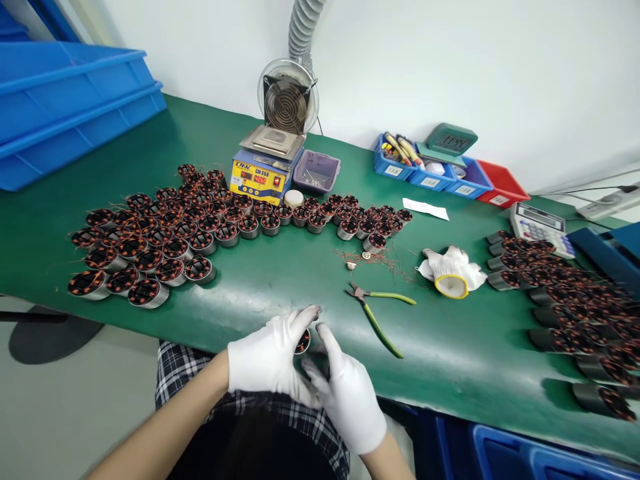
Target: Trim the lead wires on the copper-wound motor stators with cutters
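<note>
In the head view my left hand (273, 353), in a white glove with darkened fingertips, is closed around a small motor stator (303, 341) at the table's front edge. Only part of the stator's copper-and-black top and metal rim shows between the fingers. Just to the right is my gloved right hand (350, 393), its finger and thumb apart and slightly blurred near the stator. Green-handled diagonal cutters (364, 297) lie with handles spread beyond the right hand. Copper wire scraps (393, 261) are scattered farther back.
Many similar stators (150, 233) stand at left, others (585, 307) at right. A yellow-blue soldering pot (260, 177) sits behind, near a purple tray (316, 172). A spare white glove (453, 270), small bins (440, 177) and large blue crates (75, 100) are around.
</note>
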A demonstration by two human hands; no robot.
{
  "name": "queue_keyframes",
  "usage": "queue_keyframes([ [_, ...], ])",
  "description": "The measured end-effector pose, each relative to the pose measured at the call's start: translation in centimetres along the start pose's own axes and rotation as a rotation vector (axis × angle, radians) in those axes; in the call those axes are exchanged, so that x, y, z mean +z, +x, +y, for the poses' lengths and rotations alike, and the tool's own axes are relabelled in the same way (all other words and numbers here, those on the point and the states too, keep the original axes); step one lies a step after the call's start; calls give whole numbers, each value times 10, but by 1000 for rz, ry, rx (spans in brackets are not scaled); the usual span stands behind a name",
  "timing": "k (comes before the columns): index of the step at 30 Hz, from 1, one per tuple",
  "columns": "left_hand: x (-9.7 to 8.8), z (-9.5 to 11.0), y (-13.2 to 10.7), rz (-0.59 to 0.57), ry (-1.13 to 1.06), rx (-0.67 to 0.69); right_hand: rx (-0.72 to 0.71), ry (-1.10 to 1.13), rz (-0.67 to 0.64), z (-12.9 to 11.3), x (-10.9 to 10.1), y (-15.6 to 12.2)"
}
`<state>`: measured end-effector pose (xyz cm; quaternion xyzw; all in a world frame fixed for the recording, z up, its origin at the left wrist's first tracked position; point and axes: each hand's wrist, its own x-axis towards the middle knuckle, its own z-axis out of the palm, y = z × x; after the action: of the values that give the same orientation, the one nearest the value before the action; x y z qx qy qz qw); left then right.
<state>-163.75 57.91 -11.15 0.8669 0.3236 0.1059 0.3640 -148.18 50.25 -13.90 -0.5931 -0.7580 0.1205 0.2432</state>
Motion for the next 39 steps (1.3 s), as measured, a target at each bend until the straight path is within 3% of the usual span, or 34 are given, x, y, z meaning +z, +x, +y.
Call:
queue_keyframes([
  [3, 6, -1, 1, 43, 109, -21, 76, 21, -110, 8, 13, 7],
  [7, 14, -2, 0, 63, 227, -28, 158, 99, -190, 17, 5, 16],
  [11, 17, -2, 0, 101, 254, 35, 296, 452, -226, 15, -3, 24],
  [16, 20, 2, 4, 134, 387, 41, 584, 917, -294, 19, -3, 28],
  [19, 23, 3, 6, 168, 454, 48, 762, 1011, -233, 32, -12, 25],
  [21, 25, 3, 7, 200, 459, 61, 845, 914, -41, 43, -22, 20],
  [23, 27, 2, 7, 226, 447, 68, 788, 704, 215, 47, -31, 15],
  [25, 28, 2, 7, 240, 450, 64, 529, 472, 320, 43, -33, 12],
  [28, 28, 2, 7, 233, 467, 53, 35, 168, 190, 27, -21, 12],
  [30, 27, 3, 6, 211, 457, 35, -154, 22, 140, 20, -8, 15],
  [32, 25, 1, 5, 209, 359, -10, -202, -31, 155, 19, 3, 17],
  [35, 19, -8, 2, 245, 152, -81, -109, 92, 179, 23, 13, 17],
  [39, 16, -20, -1, 239, 66, -126, -39, 240, 216, 25, 13, 19],
])
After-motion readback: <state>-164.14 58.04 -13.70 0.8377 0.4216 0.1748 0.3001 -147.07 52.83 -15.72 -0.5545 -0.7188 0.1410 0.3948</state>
